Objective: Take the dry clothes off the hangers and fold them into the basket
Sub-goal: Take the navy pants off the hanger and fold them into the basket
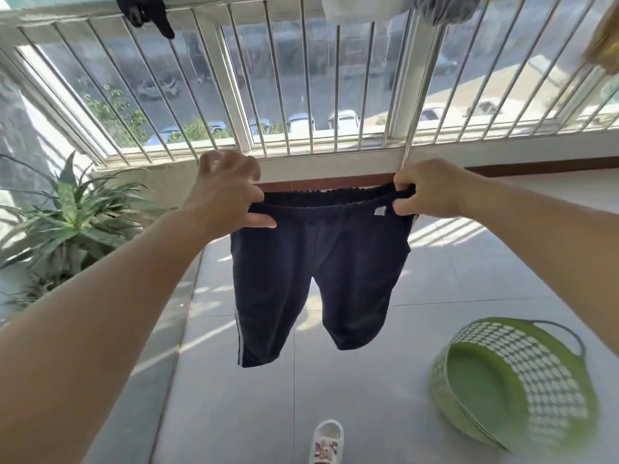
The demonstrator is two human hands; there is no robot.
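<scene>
Two bare hands hold up a pair of dark navy shorts (pixel 321 262) by the stretchy waistband. The left hand (pixel 227 192) pinches the left end of the band between thumb and fingers. The right hand (pixel 425 189) has its fingers curled tight around the right end. The waistband is pulled out wide and looks crinkly, like elastic. A small white tag (pixel 380 212) sits just inside the band near the right hand. The cloth looks soft, and the two short legs hang down loose in the air, not touching anything. A thin pale stripe (pixel 238 336) runs down the outer side of the left leg.

The green basket (pixel 522 383) sits on the floor, low and to the right of the shorts and well apart from them. It is round plastic with lots of little holes in its wall and a smooth green bottom. It has a thin dark handle.

The floor (pixel 254 403) is made of big pale shiny tiles. A spiky green plant (pixel 70 209) stands at the left. Behind the shorts is a window with white metal bars (pixel 301 78). A white shoe (pixel 326 442) pokes in at the bottom.
</scene>
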